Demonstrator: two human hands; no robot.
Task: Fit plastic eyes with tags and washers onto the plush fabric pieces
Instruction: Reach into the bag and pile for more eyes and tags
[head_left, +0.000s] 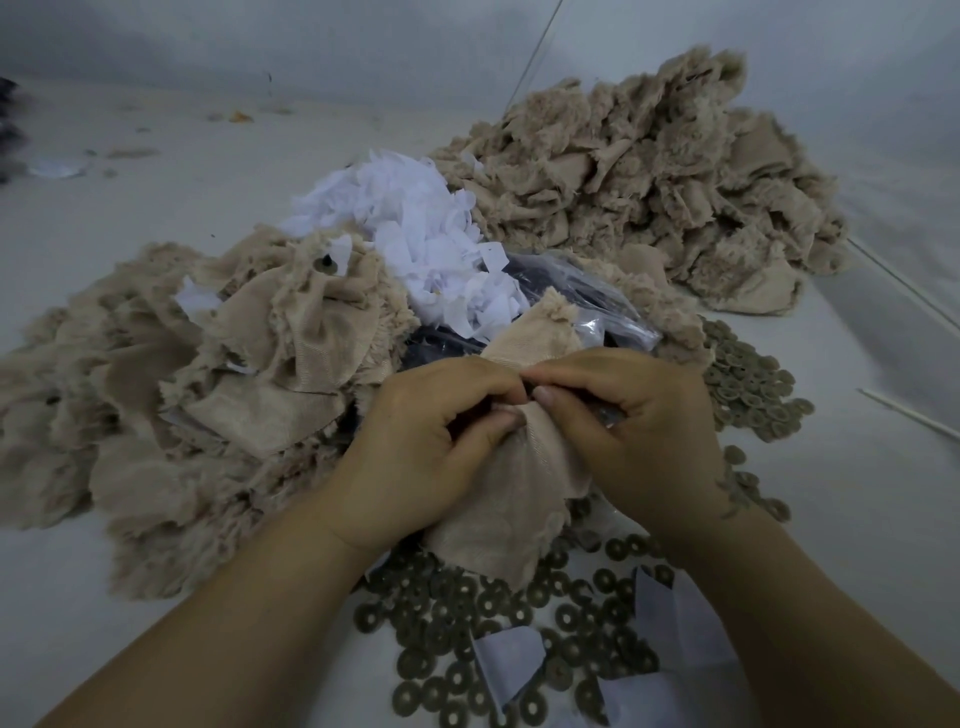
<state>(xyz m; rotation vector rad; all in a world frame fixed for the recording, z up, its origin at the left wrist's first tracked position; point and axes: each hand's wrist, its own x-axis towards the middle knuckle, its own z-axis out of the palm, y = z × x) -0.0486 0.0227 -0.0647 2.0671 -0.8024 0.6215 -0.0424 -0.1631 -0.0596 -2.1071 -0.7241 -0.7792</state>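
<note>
Now, with our left hand (431, 441) and right hand (623, 415) both pinching the beige plush piece (519, 483), we should keep the fabric taut so the eye post seats squarely.

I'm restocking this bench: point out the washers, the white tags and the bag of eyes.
washers (457, 613), head view, middle of the near scatter
white tags (415, 228), head view, middle of the heap
bag of eyes (582, 291), head view, clear plastic top
</note>
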